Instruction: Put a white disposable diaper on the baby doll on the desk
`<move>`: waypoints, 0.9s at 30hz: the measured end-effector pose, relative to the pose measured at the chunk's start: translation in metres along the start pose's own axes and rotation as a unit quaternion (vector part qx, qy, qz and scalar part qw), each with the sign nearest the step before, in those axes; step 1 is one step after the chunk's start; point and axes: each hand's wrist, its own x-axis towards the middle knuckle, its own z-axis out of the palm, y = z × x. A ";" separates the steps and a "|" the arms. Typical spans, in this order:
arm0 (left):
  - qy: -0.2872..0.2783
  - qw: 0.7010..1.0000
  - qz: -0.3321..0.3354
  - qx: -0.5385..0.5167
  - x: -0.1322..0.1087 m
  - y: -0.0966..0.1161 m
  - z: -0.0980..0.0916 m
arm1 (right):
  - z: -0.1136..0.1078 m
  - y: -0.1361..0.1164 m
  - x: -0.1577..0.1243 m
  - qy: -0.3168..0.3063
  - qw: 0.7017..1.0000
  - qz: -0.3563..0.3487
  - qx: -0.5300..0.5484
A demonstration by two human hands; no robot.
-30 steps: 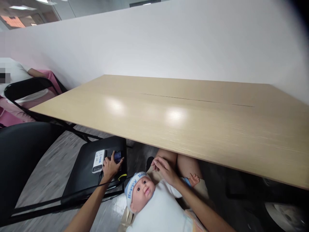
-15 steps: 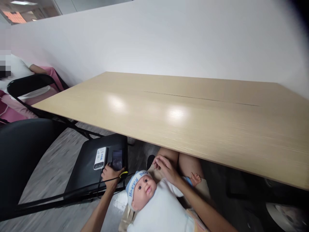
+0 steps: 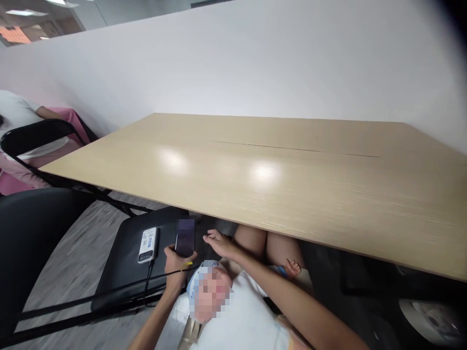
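While your left hand (image 3: 175,263) holds the dark phone (image 3: 185,244), your right hand (image 3: 221,244), loosely spread, isn't yet touching it.

Left hand (image 3: 175,265) curled, right hand (image 3: 222,244) loosely outstretched

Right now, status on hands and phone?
Left hand grips smartphone. Right hand empty, near it, not touching. Black cable crosses left wrist.

Single head-worn view, facing forward and down across tabletop (image 3: 262,197), wearer's thighs (image 3: 251,240) near below.
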 end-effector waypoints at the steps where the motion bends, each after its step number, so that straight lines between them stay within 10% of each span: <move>1: 0.001 1.000 0.011 -0.022 -0.009 0.010 0.000 | 0.008 0.001 0.005 0.000 1.000 0.004 0.007; 8: 0.013 0.992 0.086 -0.086 -0.035 0.054 -0.016 | 0.030 -0.004 0.003 0.014 0.998 -0.029 0.051; 27: -0.044 0.956 0.214 -0.194 -0.015 0.043 0.009 | 0.017 -0.009 -0.004 0.041 0.992 -0.076 0.094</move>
